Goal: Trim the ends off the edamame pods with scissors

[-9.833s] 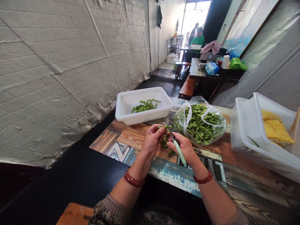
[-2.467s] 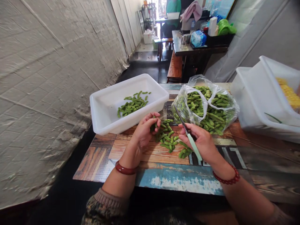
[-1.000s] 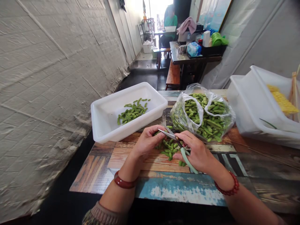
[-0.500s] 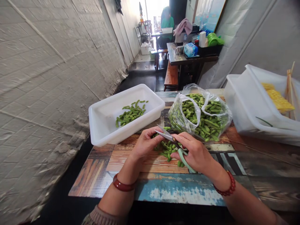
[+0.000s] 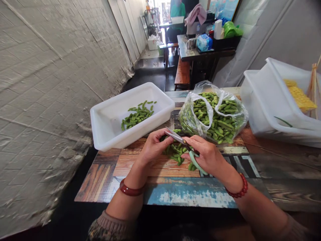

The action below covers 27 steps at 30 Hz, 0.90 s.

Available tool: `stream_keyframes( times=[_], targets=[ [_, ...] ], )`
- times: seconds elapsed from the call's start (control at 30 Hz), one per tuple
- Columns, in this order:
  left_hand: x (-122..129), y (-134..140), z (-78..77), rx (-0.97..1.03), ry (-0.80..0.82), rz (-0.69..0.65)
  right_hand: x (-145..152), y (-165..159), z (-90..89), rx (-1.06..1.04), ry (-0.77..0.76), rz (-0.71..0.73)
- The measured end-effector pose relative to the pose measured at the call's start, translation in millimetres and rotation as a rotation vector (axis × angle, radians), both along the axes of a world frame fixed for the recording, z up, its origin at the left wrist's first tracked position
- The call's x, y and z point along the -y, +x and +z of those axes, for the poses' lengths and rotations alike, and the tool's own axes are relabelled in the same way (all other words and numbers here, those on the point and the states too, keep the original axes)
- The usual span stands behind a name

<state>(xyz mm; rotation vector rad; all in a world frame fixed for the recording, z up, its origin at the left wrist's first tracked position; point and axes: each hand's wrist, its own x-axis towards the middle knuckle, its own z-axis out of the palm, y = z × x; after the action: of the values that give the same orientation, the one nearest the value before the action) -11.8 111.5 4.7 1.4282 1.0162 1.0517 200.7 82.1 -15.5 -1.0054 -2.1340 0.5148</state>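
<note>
A clear plastic bag [image 5: 199,125] filled with green bean pods [image 5: 223,127] was seen on a patchwork-patterned table [image 5: 137,167]. A small heap of loose pods [image 5: 177,154] was spread just in front of the bag, partly covered by two bare hands. Scissors [image 5: 177,137] with pale green handles were gripped in the right hand [image 5: 208,155], in front of the bag, their blades slightly parted and pointed leftward. The left hand [image 5: 152,147] was held farther left of the bag, thumb and fingers brought narrowly together at the blade tips; whether a pod was pinched there could not be told. A white tub [image 5: 140,136] was set to the left of the bag, with more pods scattered on its floor. To the right of the bag, yellow corn [image 5: 298,95] was kept in another tub [image 5: 272,92].

The pods were judged to be light, firm yet bendable, perhaps slick if damp, and easily bruised; each would best be held lightly by its middle, fingertips kept back from the blades. The scissors were judged stiff and light, best held by the handles. The full bag was judged limp and fairly heavy, best lifted by both handle loops.
</note>
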Motion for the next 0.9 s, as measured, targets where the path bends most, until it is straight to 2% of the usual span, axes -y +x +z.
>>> stream_keyframes(
  times=[0.23,0.37,0.43,0.53,0.63,0.77,0.83,0.9],
  targets=[
    [-3,-2,-1.9,0.174,-0.172,0.017,-5,2,-5.1,-0.084,0.017,-0.071],
    [-4,-5,-0.8,0.037,-0.196,-0.057,-8,3,-6.3,-0.114,0.029,-0.099],
    [-5,-5,-3.6,-0.125,-0.137,-0.133,-9,4,-7.0,-0.109,0.023,-0.103],
    [-6,-5,-10.9,-0.408,0.063,-0.247,-10,5,-8.2,-0.106,0.018,-0.119],
    [-6,-5,-17.3,-0.594,0.242,-0.312,-10,5,-8.4,-0.107,-0.002,-0.125],
    [-6,-3,-19.1,-0.679,0.330,-0.355,-9,3,-6.7,-0.105,-0.001,-0.115],
    [-6,-1,-16.8,-0.645,0.322,-0.309,-8,2,-6.2,-0.108,0.009,-0.110],
    [-6,-1,-12.5,-0.530,0.275,-0.219,-8,2,-6.3,-0.114,0.011,-0.104]
  ],
)
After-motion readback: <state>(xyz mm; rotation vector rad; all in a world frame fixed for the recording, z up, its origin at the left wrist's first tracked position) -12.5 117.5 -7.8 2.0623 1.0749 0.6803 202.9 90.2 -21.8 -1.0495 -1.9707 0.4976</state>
